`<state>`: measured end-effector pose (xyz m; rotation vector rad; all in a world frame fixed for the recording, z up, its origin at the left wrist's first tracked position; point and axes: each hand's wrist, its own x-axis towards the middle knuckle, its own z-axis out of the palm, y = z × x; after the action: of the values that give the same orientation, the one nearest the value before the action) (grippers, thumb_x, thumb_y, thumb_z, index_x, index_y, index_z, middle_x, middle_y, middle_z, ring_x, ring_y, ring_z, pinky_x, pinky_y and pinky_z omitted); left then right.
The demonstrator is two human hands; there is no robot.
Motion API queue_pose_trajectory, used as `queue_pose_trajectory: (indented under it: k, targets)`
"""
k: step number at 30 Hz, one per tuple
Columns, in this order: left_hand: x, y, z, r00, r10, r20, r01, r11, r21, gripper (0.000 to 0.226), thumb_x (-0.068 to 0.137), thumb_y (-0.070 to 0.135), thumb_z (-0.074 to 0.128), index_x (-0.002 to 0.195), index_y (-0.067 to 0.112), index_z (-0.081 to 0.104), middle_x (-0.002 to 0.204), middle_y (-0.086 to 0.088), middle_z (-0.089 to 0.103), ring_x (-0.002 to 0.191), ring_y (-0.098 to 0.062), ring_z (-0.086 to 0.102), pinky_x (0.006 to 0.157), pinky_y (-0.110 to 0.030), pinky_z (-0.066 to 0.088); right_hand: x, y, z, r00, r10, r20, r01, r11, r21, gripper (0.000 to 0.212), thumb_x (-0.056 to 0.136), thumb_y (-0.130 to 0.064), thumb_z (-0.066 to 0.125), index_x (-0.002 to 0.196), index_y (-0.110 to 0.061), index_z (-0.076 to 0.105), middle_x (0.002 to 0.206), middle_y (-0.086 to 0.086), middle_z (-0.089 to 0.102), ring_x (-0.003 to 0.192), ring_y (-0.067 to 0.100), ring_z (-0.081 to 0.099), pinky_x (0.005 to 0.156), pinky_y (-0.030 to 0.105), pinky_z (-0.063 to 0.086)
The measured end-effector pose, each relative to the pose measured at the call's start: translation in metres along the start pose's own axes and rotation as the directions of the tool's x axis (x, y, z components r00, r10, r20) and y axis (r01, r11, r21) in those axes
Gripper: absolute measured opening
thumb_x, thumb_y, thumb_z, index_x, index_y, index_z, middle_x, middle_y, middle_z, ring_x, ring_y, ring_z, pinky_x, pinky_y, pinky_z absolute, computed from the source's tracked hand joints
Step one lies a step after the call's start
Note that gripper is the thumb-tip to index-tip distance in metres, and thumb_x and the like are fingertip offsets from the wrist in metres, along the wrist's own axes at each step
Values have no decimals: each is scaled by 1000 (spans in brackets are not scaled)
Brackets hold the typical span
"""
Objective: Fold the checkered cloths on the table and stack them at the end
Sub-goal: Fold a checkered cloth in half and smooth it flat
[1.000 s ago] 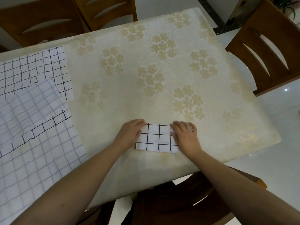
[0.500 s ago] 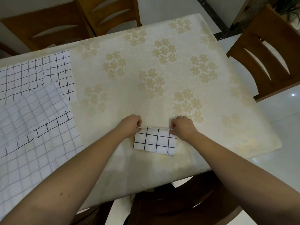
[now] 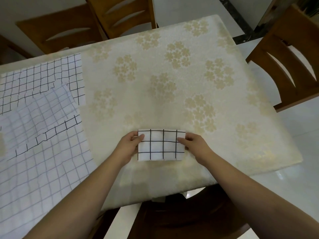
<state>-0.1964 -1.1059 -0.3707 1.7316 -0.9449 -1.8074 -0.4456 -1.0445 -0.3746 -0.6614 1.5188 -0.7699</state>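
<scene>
A small folded white cloth with a black grid (image 3: 161, 145) sits near the table's front edge, lifted slightly and tilted toward me. My left hand (image 3: 129, 146) pinches its left edge, thumb on top. My right hand (image 3: 193, 145) pinches its right edge the same way. Two unfolded checkered cloths lie at the left: one with black lines (image 3: 41, 78) at the back, and a larger one with faint grey lines (image 3: 39, 156) overlapping it in front.
The table (image 3: 155, 80) wears a cream cover with a pale flower print. Wooden chairs stand behind it (image 3: 120, 16), at the right (image 3: 284, 66) and under the front edge (image 3: 181, 218). White floor shows at the right.
Both hands went from pressing flat on the folded cloth to pinching its side edges, and have lifted it off the table, so it now shows larger and more square.
</scene>
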Motion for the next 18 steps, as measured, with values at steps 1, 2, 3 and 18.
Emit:
queue_pose_trajectory:
  k: [1, 2, 3, 18]
  targets:
    - [-6, -1, 1, 1000, -7, -6, 7, 1000, -12, 15, 95, 19, 61, 108, 9, 63, 96, -8, 71, 75, -18, 69, 64, -29, 57, -4, -1, 0, 1000, 4, 9, -4, 999, 32, 8, 92, -17, 65, 94, -14, 73, 89, -4, 76, 85, 17, 71, 76, 28, 56]
    - [-12, -3, 2, 1000, -12, -10, 12, 1000, -8, 13, 96, 20, 60, 106, 11, 62, 92, -7, 71, 72, -18, 68, 62, -29, 57, -7, -1, 1, 1000, 7, 6, -7, 998, 58, 12, 91, -19, 65, 99, -15, 73, 96, 1, 76, 91, 20, 72, 82, 35, 58]
    - [-18, -5, 4, 1000, -13, -11, 13, 1000, 7, 11, 96, 21, 59, 103, 12, 61, 89, -8, 70, 69, -18, 67, 61, -30, 57, -11, 0, 1, 1000, 9, -18, -8, 999, 53, 13, 90, -21, 66, 100, -17, 73, 96, 3, 76, 91, 21, 72, 84, 39, 58]
    - [-138, -28, 14, 990, 123, 65, -125, 992, 23, 25, 91, 13, 66, 115, 13, 60, 104, -13, 73, 97, -28, 69, 78, -44, 59, -120, 20, -17, 993, -89, -78, 102, 979, 177, 22, 90, -11, 66, 112, -13, 68, 102, 9, 75, 98, 29, 71, 92, 52, 54]
